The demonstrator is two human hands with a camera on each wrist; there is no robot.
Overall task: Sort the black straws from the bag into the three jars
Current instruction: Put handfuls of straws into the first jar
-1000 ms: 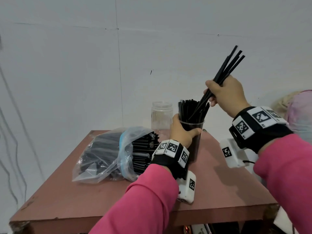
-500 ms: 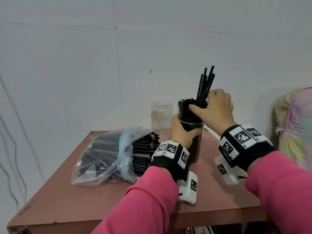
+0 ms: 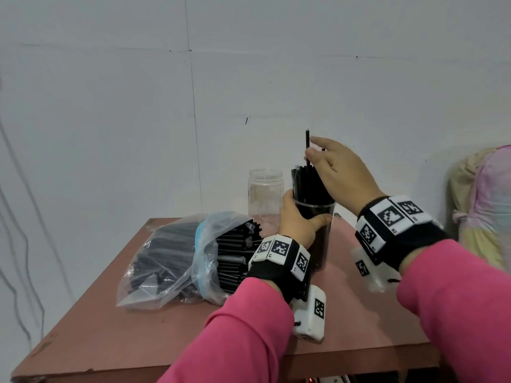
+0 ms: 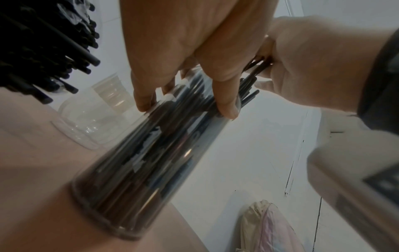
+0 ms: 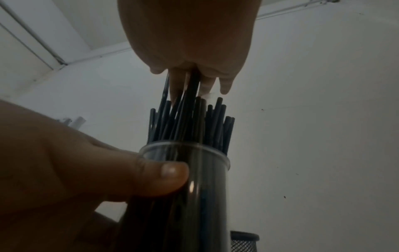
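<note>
Table (image 3: 359,322): reddish-brown top, set against a white wall (image 3: 110,106).

Bag (image 3: 171,261): clear plastic, lying on its side on the left part of the table, mouth facing the jars. Packed with black straws (image 3: 235,255); their ends poke out of the opening, also seen at the upper left of the left wrist view (image 4: 43,51).

Tall jar (image 3: 320,244): clear, upright on the table just right of the bag, dense with black straws whose tops stand above the rim (image 5: 190,119). Same jar fills the left wrist view (image 4: 146,162).

Empty jar (image 3: 265,200): clear, wide threaded mouth, behind and left of the tall jar, near it; can't tell whether they touch. A third jar isn't identifiable in any view.

Left hand (image 3: 298,219): wrapped around the tall jar just under the rim, thumb (image 5: 164,177) pressed on the near side, fingers (image 4: 144,95) curled round the far side. Firm hold on the jar.

Right hand (image 3: 340,172): above the jar mouth, thumb and fingers pinching a few straws. One straw (image 3: 307,147) sticks up above the thumb; its lower part runs down into the bundle. Right wrist view shows the pinched straws (image 5: 192,85) between the fingers, probably three or four, too dark to count.

Pink sleeves on both arms, black wristbands with marker tags (image 3: 392,217). Pale bundle of cloth (image 3: 481,205) at the far right, off the table.
</note>
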